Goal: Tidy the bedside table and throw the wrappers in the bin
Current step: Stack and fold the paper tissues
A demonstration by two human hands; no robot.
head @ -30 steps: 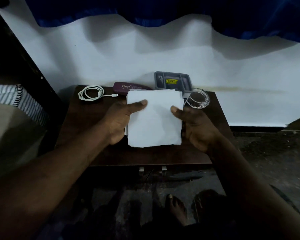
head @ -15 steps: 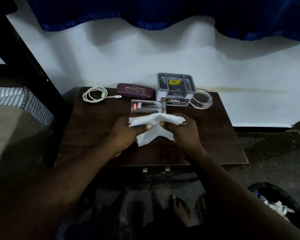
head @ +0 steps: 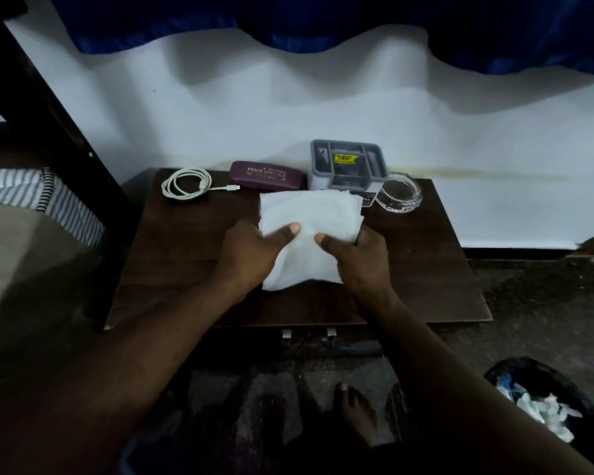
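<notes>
Both my hands hold a white tissue (head: pixel 311 217) above the middle of the dark wooden bedside table (head: pixel 172 262). My left hand (head: pixel 254 255) grips its left side with the thumb on top. My right hand (head: pixel 360 258) grips its right side, thumb also on top. The tissue is spread fairly flat and hides what lies behind it on the table. A black-lined bin (head: pixel 542 375) with white wrappers (head: pixel 542 411) inside stands on the floor at the lower right.
Along the table's back edge lie a coiled white cable (head: pixel 186 184), a maroon spectacle case (head: pixel 266 174), a grey organiser tray (head: pixel 348 162) and a clear glass ashtray (head: pixel 399 193). A bed with a striped sheet (head: pixel 31 197) stands left. My bare feet (head: pixel 355 411) are below.
The tissue was flat a second ago, then bunched between my hands, and is now spread out again. The glass item seen behind it half a second ago is hidden.
</notes>
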